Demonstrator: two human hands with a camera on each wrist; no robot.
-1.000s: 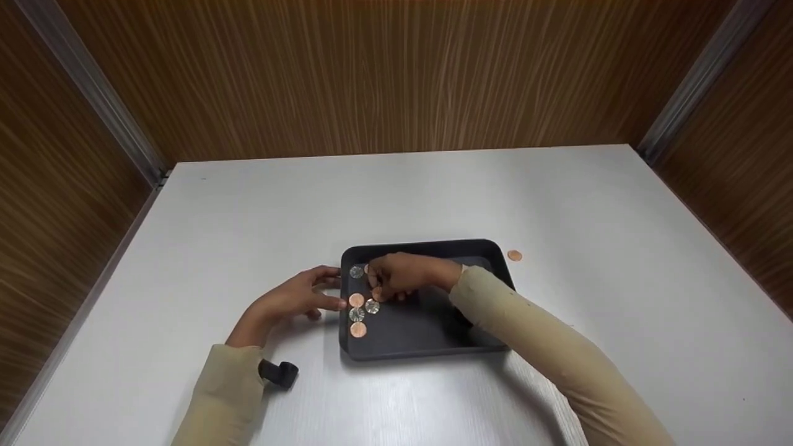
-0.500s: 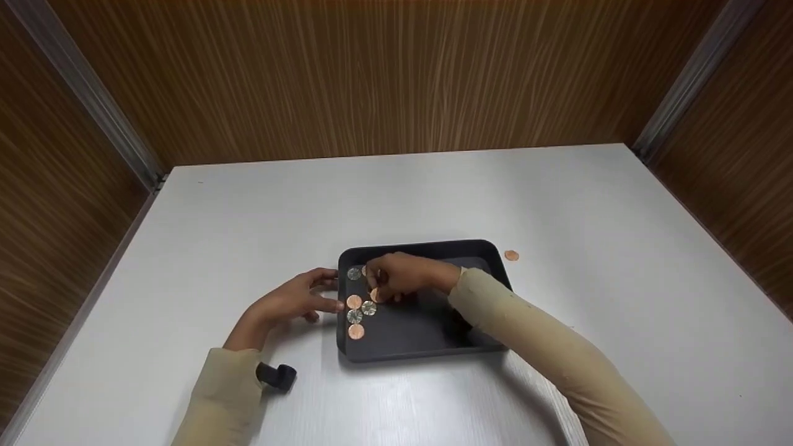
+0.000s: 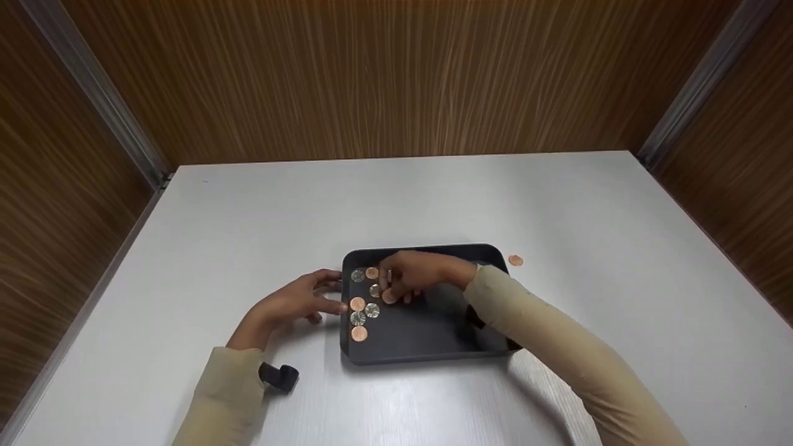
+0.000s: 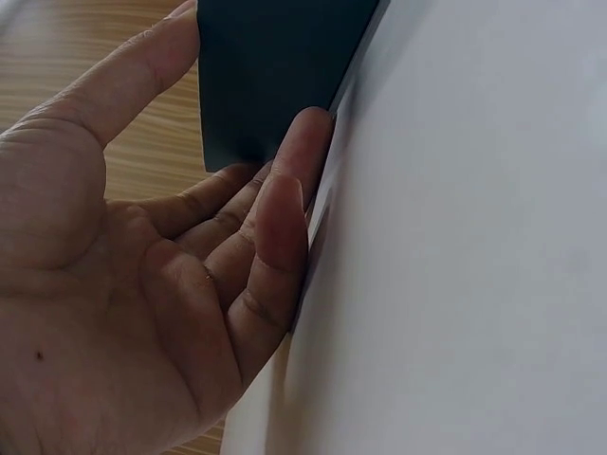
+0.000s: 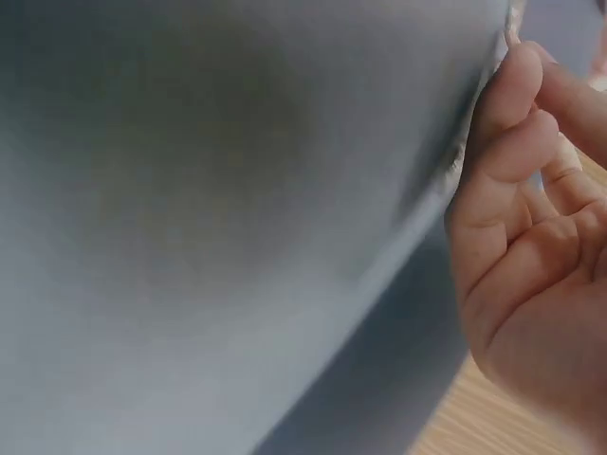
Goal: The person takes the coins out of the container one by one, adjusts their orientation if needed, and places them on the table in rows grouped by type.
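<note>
Lone copper coin [image 3: 515, 261] on table [image 3: 248, 217]

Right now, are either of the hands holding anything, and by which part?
The left hand holds nothing; its straight fingers rest against the dark tray's left wall. The right hand is curled over the coins in the tray; whether it pinches one cannot be told.

R hand [image 3: 416, 280] over tray [image 3: 433, 347] w/ coins [image 3: 359, 317]
</note>
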